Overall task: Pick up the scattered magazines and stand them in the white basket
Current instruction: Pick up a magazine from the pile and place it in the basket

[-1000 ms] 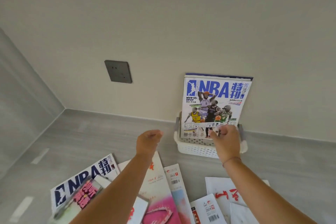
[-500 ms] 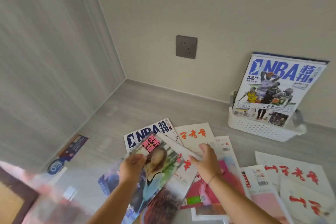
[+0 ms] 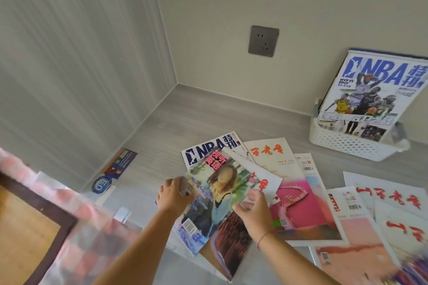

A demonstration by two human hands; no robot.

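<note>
Magazine (image 3: 217,194) shows woman, green blurred cover.

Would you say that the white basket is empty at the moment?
No, an NBA magazine stands upright in the basket.

On my feed, the perforated plastic basket (image 3: 347,146) is plain white, patterned with rows of small holes. The tall basketball magazine (image 3: 375,85) in it has a white cover with bold blue lettering and players in yellow, purple and green. The glossy portrait magazine (image 3: 217,192) is green and pale blue with pink title characters. I see a softcover magazine (image 3: 294,199) fading from white to hot pink under red brush characters. The wood-grain floor (image 3: 208,118) is pale grey, and the square socket plate (image 3: 263,41) is dark grey.
</note>
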